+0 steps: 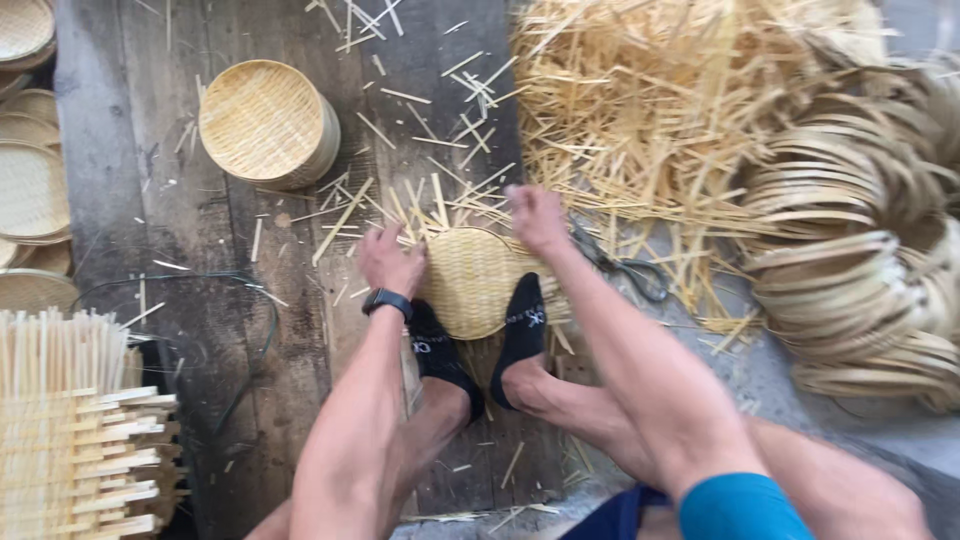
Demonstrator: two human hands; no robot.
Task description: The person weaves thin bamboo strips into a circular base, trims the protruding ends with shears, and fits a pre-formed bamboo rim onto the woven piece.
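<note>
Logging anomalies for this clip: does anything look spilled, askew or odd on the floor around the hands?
Loose bamboo slivers lie scattered across the plank floor, and scissors sit half buried in the strip heap. Both feet pin the round woven mat that the left hand and right hand press on.

Finished basket (268, 122) upright on plank floor (130, 190). Scissors (620, 265) beside loose strips (640, 100). Stacked hoops (860, 240) right; woven mats (80, 460) lower left.
</note>
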